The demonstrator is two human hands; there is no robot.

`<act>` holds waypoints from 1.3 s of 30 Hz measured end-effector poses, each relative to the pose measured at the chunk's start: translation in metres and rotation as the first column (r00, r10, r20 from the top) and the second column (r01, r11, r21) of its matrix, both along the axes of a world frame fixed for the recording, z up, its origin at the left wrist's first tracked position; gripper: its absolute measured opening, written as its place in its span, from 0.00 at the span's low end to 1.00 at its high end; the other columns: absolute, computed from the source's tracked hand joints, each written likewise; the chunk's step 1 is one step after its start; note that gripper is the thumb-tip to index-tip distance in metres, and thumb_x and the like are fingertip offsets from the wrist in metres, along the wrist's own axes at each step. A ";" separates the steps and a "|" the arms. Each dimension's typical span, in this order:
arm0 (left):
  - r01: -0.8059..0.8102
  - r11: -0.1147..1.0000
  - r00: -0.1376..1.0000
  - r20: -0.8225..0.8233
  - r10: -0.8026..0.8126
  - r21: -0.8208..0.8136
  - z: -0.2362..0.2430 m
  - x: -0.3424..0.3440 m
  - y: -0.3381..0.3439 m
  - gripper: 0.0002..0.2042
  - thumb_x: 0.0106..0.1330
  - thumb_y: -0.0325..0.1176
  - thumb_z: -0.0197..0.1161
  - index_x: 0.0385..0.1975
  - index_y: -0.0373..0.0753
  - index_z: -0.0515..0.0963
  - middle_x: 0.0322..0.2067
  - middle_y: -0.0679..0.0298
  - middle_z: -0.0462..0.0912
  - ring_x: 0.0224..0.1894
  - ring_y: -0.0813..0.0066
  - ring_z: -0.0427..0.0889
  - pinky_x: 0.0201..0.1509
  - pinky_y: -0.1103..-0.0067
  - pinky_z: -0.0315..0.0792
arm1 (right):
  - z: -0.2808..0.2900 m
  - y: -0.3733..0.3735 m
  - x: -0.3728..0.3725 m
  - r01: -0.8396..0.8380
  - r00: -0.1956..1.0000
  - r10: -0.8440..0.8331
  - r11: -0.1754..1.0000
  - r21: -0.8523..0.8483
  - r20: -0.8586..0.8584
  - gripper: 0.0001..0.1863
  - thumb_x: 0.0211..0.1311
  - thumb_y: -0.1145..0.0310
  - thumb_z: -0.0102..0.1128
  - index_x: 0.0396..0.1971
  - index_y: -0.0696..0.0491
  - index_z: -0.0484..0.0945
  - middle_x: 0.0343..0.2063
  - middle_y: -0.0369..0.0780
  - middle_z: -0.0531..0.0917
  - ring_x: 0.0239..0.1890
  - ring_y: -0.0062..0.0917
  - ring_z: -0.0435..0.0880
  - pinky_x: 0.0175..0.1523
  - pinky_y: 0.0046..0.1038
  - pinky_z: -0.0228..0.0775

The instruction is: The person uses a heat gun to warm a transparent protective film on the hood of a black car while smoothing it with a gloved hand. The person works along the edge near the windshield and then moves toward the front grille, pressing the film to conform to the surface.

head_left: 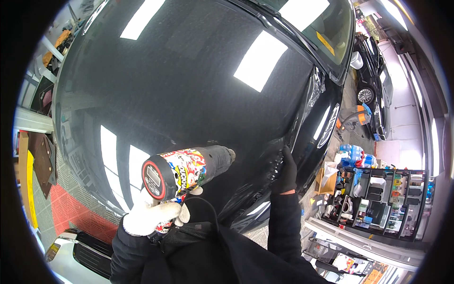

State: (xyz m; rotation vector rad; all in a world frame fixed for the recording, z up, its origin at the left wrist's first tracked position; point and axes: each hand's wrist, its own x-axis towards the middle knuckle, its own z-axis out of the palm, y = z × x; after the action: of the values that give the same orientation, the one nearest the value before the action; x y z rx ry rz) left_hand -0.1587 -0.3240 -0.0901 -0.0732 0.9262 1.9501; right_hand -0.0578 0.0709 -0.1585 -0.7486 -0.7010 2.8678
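My left hand point(153, 215), in a white glove, is closed around the handle of a heat gun point(189, 170) covered with colourful stickers. The gun's nozzle point(231, 155) points right, across the black car hood point(189, 85). At the hood's right edge, my right hand point(286, 173) wears a black glove. Its fingers are closed at the edge of a dark, glossy film point(275, 165), which is wrinkled beside them; the fingertips are partly hidden. More loose, crinkled film point(313, 92) runs along the hood edge toward the windshield.
The black fender point(314, 128) lies just beyond my right hand. A shelf rack point(378, 203) with many small items stands at the right, near an orange vacuum cleaner point(354, 116). Another black car point(373, 90) is parked farther off. A white car point(80, 258) is at the lower left.
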 end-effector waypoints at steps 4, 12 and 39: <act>-0.037 0.999 0.999 -0.016 0.036 -0.030 0.004 0.001 -0.003 0.33 0.61 0.23 0.62 0.70 0.24 0.66 0.56 0.37 0.84 0.31 0.61 0.90 0.31 0.74 0.85 | 0.003 -0.003 0.000 0.082 0.976 -0.114 0.982 0.172 0.187 0.15 0.83 0.56 0.54 0.42 0.49 0.85 0.33 0.33 0.89 0.31 0.22 0.88 0.39 0.26 0.81; -0.051 0.999 0.998 -0.046 0.051 0.007 0.000 -0.001 0.000 0.32 0.64 0.25 0.63 0.69 0.23 0.66 0.55 0.35 0.84 0.30 0.61 0.90 0.29 0.75 0.84 | 0.002 0.024 0.000 -0.147 0.856 -0.285 0.667 0.731 0.432 0.14 0.79 0.59 0.60 0.46 0.54 0.86 0.34 0.35 0.88 0.35 0.17 0.87 0.38 0.25 0.80; 0.040 0.998 0.991 -0.128 -0.046 -0.043 -0.004 -0.001 -0.001 0.30 0.65 0.31 0.64 0.66 0.22 0.70 0.54 0.38 0.85 0.29 0.60 0.88 0.30 0.72 0.84 | -0.056 0.110 -0.076 -0.769 0.609 -0.572 -0.255 0.586 0.550 0.27 0.80 0.49 0.52 0.44 0.59 0.89 0.45 0.57 0.89 0.51 0.54 0.89 0.54 0.49 0.81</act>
State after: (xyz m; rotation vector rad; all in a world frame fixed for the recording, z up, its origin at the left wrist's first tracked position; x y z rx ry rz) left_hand -0.1599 -0.3246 -0.0942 0.0499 1.0433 1.9142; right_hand -0.1336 0.1811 -0.2142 -1.3916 -2.7672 0.4057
